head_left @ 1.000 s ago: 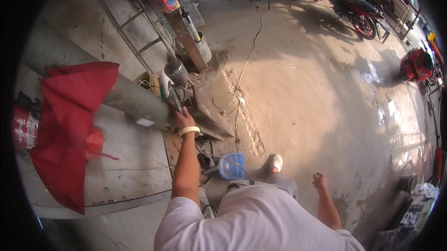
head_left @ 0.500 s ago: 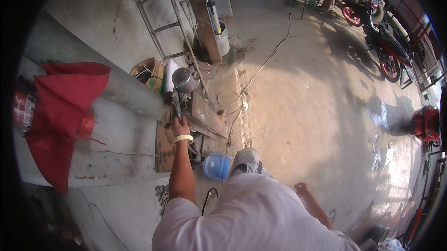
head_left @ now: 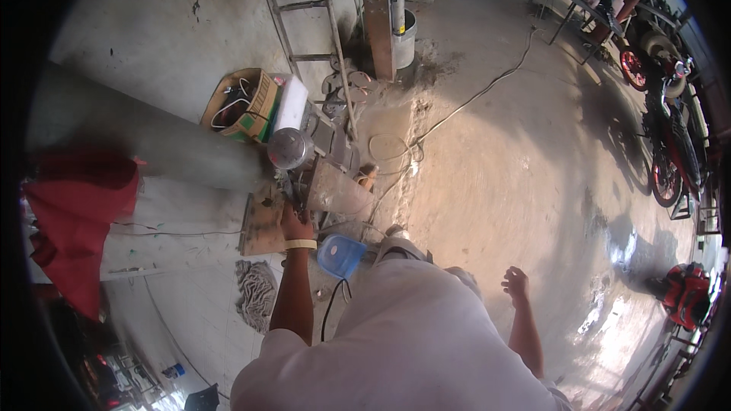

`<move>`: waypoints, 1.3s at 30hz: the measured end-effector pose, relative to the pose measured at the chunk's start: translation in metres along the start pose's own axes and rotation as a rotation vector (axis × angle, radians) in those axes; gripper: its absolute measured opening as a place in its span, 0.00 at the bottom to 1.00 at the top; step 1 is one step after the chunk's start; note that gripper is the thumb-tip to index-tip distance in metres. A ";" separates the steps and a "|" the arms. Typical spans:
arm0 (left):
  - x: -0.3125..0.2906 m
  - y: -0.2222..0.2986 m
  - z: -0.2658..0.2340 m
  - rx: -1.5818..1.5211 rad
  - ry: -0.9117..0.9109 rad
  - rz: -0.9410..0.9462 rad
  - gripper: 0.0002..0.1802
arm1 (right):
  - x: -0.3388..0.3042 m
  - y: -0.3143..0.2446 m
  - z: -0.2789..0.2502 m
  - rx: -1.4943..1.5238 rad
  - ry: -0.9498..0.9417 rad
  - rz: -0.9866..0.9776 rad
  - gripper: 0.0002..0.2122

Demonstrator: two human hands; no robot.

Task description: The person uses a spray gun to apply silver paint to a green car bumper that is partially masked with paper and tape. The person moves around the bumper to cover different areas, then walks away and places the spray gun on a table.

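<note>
Reaching down from a standing pose, the left hand (head_left: 293,222) closes round a dark upright handle (head_left: 292,194) of a small machine (head_left: 324,182) on a wooden board (head_left: 263,220), beside a blue plastic tub (head_left: 340,255). Right hand (head_left: 516,283) hangs free w/ fingers loosely spread, holding nothing. Judged best: firm grip, wrist straight (cable (head_left: 457,106) trails across the floor beyond). Cardboard box (head_left: 242,102) & ladder (head_left: 304,22) stand farther back.
</note>
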State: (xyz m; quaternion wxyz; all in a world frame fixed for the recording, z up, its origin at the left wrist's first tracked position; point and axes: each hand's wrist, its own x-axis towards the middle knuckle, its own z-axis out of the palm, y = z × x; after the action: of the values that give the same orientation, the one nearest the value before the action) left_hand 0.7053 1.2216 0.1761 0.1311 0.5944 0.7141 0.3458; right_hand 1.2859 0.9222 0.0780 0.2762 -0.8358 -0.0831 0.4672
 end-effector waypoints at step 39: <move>0.296 0.321 0.644 0.205 -1.231 -0.303 0.27 | 0.549 -0.546 -0.140 -0.566 -0.098 -0.352 0.25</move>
State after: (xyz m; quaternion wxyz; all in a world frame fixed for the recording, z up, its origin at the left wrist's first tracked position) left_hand 1.2573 1.7345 -0.0166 0.5070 0.5861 0.6136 -0.1510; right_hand 1.7687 1.5413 0.0265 0.1054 -0.8287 -0.3658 0.4104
